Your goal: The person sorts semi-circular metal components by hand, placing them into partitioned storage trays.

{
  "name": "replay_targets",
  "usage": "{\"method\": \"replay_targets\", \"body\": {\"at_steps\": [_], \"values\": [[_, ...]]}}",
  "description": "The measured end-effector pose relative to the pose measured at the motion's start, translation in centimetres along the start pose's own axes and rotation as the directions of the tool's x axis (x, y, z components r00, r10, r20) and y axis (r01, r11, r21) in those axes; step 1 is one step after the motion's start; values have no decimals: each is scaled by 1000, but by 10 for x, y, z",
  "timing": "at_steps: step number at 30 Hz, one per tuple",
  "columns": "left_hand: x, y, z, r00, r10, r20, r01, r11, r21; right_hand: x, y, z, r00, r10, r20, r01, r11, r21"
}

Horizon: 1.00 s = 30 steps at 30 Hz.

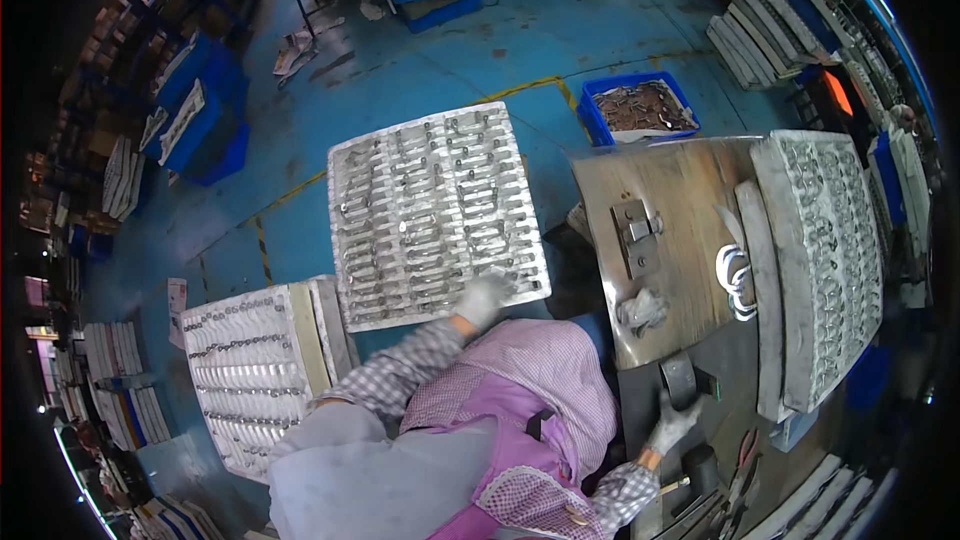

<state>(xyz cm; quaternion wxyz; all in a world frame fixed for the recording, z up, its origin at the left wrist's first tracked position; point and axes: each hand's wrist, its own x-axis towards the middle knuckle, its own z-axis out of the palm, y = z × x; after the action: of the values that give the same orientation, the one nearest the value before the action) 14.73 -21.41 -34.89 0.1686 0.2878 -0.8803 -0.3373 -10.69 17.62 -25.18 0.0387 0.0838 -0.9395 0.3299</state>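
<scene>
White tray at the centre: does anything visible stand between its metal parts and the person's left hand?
Nothing visible does: the left hand is over the near part of the white tray, right at some metal parts.

Head cam here, left one of a fisheye pair, aimed down over the wearer's lap (550,365), left hand (486,301) and right hand (674,424) pretty close, blue floor (430,68) stretching well away up top, straight edges bowing outward

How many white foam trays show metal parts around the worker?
3: center tray under the white-gloved left hand, left tray beside it, right tray beyond the brown tabletop. More may hide beneath.
</scene>
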Motion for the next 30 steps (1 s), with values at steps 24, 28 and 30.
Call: {"method": "replay_targets", "body": {"at_steps": [24,28,30], "values": [[70,-226,-52,942,-326,80,277,888,368,-58,-49,-42,993,56,-100,-74,979,-192],[59,55,-65,860,-113,498,282,918,-279,-73,-128,-1,983,-176,50,170,980,106],[28,113,-10,794,62,605,356,760,-544,-82,-151,9,827,-9,562,-285,856,432]]}}
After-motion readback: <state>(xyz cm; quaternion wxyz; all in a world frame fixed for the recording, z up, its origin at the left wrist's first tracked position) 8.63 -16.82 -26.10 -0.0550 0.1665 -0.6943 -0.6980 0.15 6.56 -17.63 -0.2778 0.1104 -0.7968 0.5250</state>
